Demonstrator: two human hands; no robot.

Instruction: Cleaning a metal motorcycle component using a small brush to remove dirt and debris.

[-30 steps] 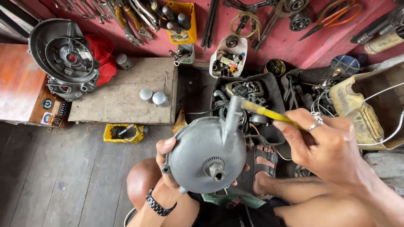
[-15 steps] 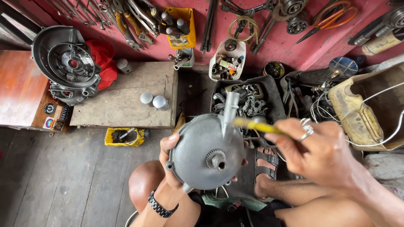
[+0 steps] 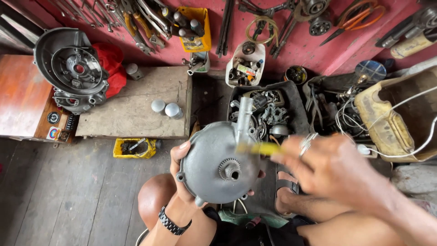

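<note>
Left hand [image 3: 182, 182] cups the grey metal cover [image 3: 221, 166] from behind and below, thumb on its left rim, fingers wrapped round the back, so the grip is closed on the cover; cover sits above the knee [image 3: 154, 200], dished face toward the camera, toothed hub [image 3: 230, 169] just right of centre, tubular neck [image 3: 243, 116] pointing up and away toward the parts tray [image 3: 291, 98]; long axis of the cover runs from the small lug at the bottom up through the neck, tilted slightly right; right hand [image 3: 334, 171] comes in from the right, ringed fingers pinching a yellow tool [image 3: 257, 148], motion-blurred, its tip over the upper right of the cover near the base of the neck, whether touching cannot be told; tool lies roughly level, pointing left, across the cover's axis; right hand is the nearer one to the hub, just right and above it; room is open left of the cover over the plank floor [image 3: 59, 200]; right side is crowded by the right forearm and leg; far side has the tray, a board [image 3: 132, 109] with two small metal caps [image 3: 166, 108], and an engine casing [image 3: 73, 68] well apart at upper left
</note>
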